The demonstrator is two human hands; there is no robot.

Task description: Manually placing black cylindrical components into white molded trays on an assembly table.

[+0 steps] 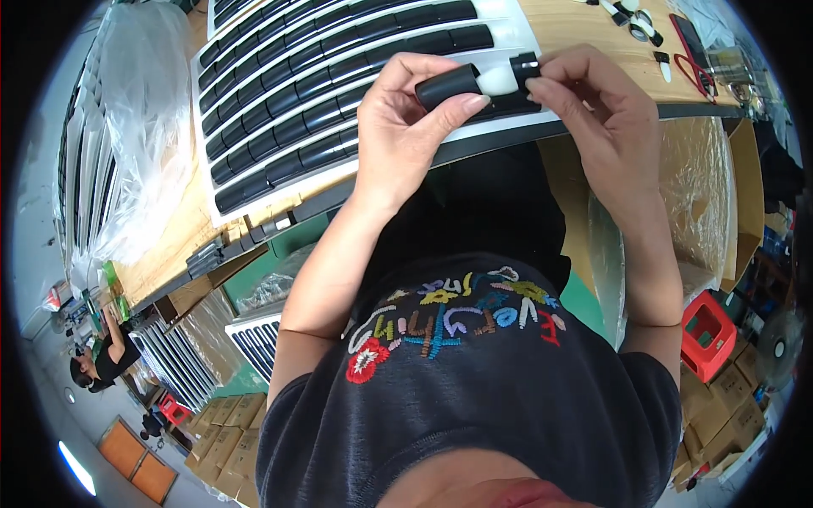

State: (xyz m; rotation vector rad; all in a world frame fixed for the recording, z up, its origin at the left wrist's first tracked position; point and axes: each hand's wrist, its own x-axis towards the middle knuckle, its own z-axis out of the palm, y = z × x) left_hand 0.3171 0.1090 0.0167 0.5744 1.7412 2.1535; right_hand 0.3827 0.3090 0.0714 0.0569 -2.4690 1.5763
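- Light-brown wooden table (584, 27) is stretching beneath a white tray (513, 35) of glossy black cylinders (311, 153).
- I'm seeing the left hand (401, 127) wrapping fingers and thumb round a black cylinder (447, 86), its rounded white end (498, 80) protruding past the thumb.
- The right hand (611, 110) is pinching a short black cap (525, 65) beside that end; contact I cannot tell.
- Both are hovering near the tray's near edge, bare wood lying open beyond the right hand.
- The long axis is running left-right, white end pointing right, slightly away from the body.
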